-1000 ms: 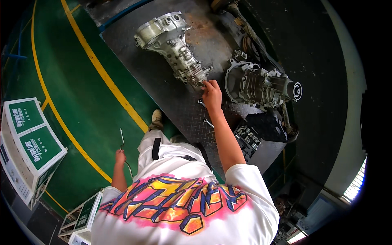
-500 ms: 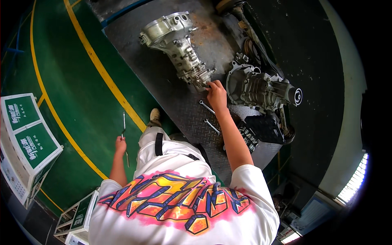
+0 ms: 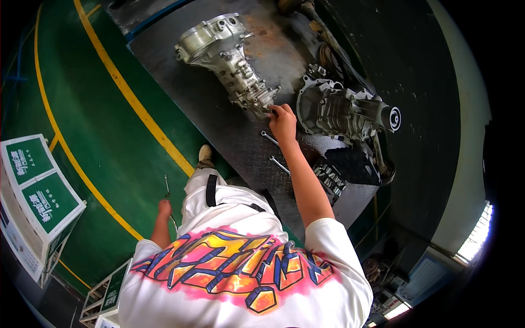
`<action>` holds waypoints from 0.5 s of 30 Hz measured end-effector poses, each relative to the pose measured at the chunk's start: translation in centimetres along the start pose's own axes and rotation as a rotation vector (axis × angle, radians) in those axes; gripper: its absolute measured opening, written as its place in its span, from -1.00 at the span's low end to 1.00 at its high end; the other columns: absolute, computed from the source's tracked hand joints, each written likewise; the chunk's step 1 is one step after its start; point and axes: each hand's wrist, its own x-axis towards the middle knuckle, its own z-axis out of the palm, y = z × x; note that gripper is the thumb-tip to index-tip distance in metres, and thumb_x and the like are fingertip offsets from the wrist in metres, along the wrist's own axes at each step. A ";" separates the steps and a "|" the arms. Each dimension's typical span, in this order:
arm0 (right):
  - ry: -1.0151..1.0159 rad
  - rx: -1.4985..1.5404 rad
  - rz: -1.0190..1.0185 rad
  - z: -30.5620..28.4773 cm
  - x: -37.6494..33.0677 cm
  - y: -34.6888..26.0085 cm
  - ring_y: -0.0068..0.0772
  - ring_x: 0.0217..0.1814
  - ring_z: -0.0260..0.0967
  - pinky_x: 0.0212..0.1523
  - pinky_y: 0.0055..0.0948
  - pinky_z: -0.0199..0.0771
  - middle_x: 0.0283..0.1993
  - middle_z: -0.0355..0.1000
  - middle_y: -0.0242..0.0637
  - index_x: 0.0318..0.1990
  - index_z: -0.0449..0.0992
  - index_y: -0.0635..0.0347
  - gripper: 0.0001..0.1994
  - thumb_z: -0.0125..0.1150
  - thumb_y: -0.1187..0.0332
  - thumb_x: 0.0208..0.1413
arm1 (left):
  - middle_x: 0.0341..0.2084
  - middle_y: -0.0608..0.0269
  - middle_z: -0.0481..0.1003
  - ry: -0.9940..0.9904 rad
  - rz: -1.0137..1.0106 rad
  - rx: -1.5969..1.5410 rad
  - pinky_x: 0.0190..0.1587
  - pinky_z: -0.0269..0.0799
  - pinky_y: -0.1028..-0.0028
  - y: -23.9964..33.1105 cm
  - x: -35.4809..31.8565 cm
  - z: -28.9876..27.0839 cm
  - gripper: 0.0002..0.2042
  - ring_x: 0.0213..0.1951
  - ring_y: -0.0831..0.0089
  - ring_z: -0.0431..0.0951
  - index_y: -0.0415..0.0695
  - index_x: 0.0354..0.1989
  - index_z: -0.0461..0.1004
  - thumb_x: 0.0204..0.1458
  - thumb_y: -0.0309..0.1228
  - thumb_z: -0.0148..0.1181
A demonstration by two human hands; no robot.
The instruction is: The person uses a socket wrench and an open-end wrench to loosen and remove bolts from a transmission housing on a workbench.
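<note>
My right hand reaches to the narrow near end of a silver gearbox. Its fingers are pinched together at that end, and whatever lies between them is too small to make out. Down at my left side, my left hand is closed around a long bent metal tool, shaped like a speed brace, held over the floor. Two wrenches lie on the metal surface, just below my right hand and beside my forearm.
Right of my hand lies a second, darker gearbox. An open black socket case is close to my right forearm. The bench's left edge borders the green floor. White-framed stands are at far left.
The view has shifted slightly, so the bench things sit a bit further left. In my left hand the metal tool has turned and sits lower. My right hand stays at the gearbox end.
</note>
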 end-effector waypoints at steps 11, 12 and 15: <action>0.124 1.248 0.797 -1.9 -7.5 2.3 -0.40 -0.20 0.53 -0.15 -0.42 0.57 -0.12 0.53 -0.21 -0.08 0.57 0.30 -0.78 0.30 0.50 0.11 | -0.63 0.38 0.27 -0.035 0.114 0.050 -0.69 0.21 0.46 11.6 -2.4 -0.6 -0.91 -0.68 0.53 0.28 -0.12 -0.23 0.35 0.23 -0.38 -0.02; 0.260 1.755 0.930 -2.9 -9.3 1.7 -0.40 -0.13 0.53 -0.09 -0.48 0.59 -0.08 0.53 -0.18 -0.01 0.52 0.32 -0.75 0.25 0.52 0.14 | -0.63 0.38 0.27 -0.012 0.124 0.058 -0.68 0.21 0.47 12.3 -2.7 -0.5 -0.91 -0.68 0.53 0.28 -0.12 -0.24 0.35 0.24 -0.38 -0.01; 0.335 1.982 0.814 -8.8 -13.6 -0.2 -0.43 -0.09 0.53 -0.06 -0.57 0.61 -0.02 0.49 -0.09 0.08 0.42 0.36 -0.69 0.16 0.54 0.19 | -0.64 0.38 0.27 -0.035 0.235 0.121 -0.68 0.23 0.46 14.1 -3.1 0.1 -0.91 -0.68 0.52 0.29 -0.12 -0.25 0.34 0.25 -0.38 -0.01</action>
